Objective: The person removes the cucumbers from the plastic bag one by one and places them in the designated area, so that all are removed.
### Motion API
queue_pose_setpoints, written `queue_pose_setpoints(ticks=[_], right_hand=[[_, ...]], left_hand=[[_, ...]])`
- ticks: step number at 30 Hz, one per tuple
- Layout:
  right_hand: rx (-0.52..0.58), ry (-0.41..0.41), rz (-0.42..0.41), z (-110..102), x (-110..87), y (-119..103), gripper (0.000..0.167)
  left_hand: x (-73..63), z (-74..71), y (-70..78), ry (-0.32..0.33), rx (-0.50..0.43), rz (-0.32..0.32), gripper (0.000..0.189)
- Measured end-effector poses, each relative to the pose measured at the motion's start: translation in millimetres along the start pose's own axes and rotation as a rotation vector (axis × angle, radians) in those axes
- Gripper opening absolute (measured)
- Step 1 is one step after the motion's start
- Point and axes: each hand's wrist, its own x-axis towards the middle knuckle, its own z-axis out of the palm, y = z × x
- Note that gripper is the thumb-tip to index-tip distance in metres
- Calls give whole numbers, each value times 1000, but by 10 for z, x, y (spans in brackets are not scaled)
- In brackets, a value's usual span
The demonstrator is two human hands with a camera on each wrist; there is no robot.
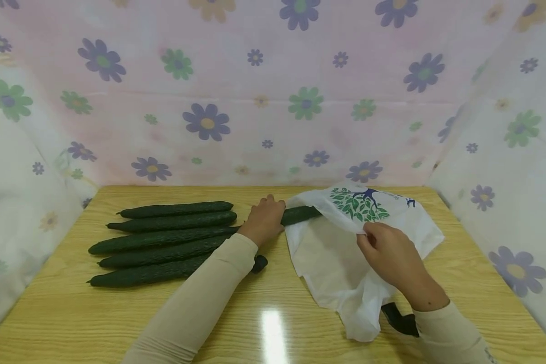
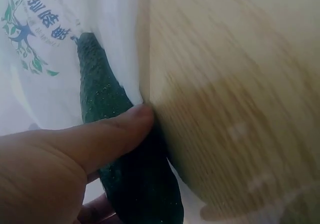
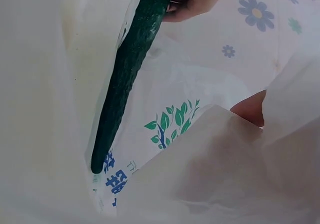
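My left hand (image 1: 265,218) grips a long dark green cucumber (image 1: 299,215) whose far end goes into the mouth of a white plastic bag (image 1: 411,227). In the left wrist view its thumb (image 2: 112,134) lies across the cucumber's bumpy skin. The right hand (image 1: 393,255) pinches the upper rim of the bag and holds the mouth apart. Seen by the right wrist camera, the cucumber (image 3: 122,83) slants down inside the bag, its tip near blue lettering. Green leaves and a blue tree are printed on the bag.
Several more cucumbers (image 1: 164,246) lie side by side at the left of the wooden table (image 1: 236,323), some partly behind the left forearm. Flowered cloth (image 1: 236,81) encloses the back and sides. Dark devices sit by each wrist, one black piece (image 1: 399,319) beneath the right.
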Motion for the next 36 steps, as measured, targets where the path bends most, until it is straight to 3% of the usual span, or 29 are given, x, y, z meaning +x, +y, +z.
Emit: queue_pose_setpoints(ticks=[3,8,16,23,36], right_hand=[[2,-4,-1,6,-2,-3,33],[-4,-10,-2,9,-9,19,33],[-14,-12,11,-1,-4,65,33],[-7,-4,20,-4,22,72,32],[13,31,55,-9,52,129,31]], left_hand=[[-11,15,-9,-8,22,2,37],[-29,-4,-5,-48,0,12,41],[-103,-137,49,-50,0,59,44],[-262,-281,31,-38,-7,80,45],[-613,-506,-192,-27,-13,114,47]])
